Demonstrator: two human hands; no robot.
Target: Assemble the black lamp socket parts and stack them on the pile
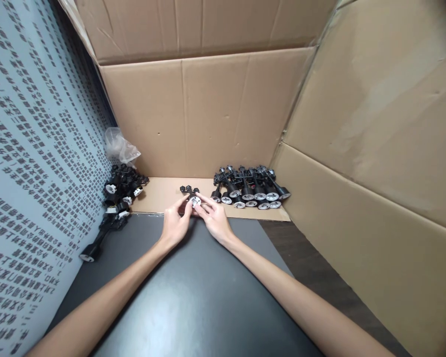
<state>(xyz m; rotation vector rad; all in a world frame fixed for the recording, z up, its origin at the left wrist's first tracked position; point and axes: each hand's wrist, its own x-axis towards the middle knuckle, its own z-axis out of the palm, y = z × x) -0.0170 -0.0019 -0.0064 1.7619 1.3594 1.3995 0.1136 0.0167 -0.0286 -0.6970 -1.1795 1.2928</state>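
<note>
Big cardboard walls [204,114] across the back and right; a pale blue panel [7,198] takes the left, its rows of Chinese characters [65,124] too slanted to read surely. Below, a shiny dark mat [193,297]. Black parts bunch right [247,192] and left [124,178]. Centre, near the mat's far edge, left hand [175,224] and right hand [217,221], fingers pinched, both grip a black, white-faced piece [195,201].
</note>
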